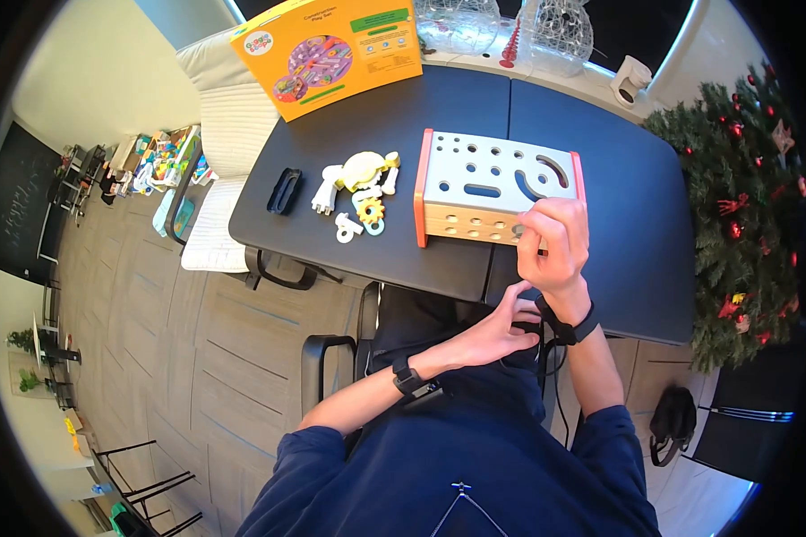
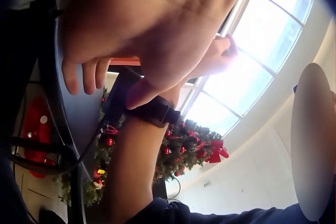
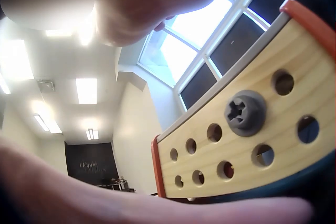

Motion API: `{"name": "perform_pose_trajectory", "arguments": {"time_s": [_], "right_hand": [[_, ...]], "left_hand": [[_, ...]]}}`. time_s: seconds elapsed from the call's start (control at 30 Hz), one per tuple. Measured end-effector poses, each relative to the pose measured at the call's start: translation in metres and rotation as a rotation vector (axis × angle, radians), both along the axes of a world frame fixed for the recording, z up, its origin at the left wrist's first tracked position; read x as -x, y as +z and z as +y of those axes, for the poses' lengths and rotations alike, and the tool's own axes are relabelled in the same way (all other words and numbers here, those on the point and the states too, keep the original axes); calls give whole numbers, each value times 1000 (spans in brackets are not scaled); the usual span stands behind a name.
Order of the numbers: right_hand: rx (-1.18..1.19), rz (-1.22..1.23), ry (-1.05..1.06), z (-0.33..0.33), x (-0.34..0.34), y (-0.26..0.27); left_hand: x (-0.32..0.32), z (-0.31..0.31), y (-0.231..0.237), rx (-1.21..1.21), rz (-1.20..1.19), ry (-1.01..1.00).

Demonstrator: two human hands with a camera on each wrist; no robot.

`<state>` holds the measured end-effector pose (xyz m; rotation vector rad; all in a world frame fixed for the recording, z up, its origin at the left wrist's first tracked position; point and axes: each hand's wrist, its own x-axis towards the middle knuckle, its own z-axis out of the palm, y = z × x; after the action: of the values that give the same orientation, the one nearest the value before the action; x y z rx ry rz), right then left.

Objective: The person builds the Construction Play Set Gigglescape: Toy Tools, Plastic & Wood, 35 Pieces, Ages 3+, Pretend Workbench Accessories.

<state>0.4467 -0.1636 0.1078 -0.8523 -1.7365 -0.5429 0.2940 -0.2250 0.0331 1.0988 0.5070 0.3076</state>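
Observation:
A toy workbench box [image 1: 488, 192] stands on the table, with a grey top, wooden sides full of round holes and red end panels. In the wooden side facing the person sits a grey plastic bolt [image 3: 245, 112] with a cross slot in its head. My right hand [image 1: 555, 240] is by the box's near right corner, fingers curled, with nothing showing in it; the bolt head stands free of its fingers in the right wrist view. Below it my left hand [image 1: 513, 320] has its fingers extended, close to the right wrist, holding nothing.
Left of the box lie pale yellow and white toy pieces [image 1: 363, 170], a yellow gear [image 1: 370, 211] and a black oblong case [image 1: 285, 191]. A yellow play-set carton [image 1: 331, 54] stands at the back of the table [image 1: 457, 98]. A decorated Christmas tree [image 1: 734, 215] stands to the right.

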Motion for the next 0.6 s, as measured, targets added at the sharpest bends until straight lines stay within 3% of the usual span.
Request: {"name": "perform_pose_trajectory", "arguments": {"time_s": [0.1,0.33,0.6], "right_hand": [[-2,22,12,1,5,2],[-16,-65,-15,5,-6,8],[13,-164,-15,9,-6,6]], "left_hand": [[-8,0,-11,142,-166,8],[-3,2,0,106,-78,4],[1,-3,-9,92,-138,19]]}}
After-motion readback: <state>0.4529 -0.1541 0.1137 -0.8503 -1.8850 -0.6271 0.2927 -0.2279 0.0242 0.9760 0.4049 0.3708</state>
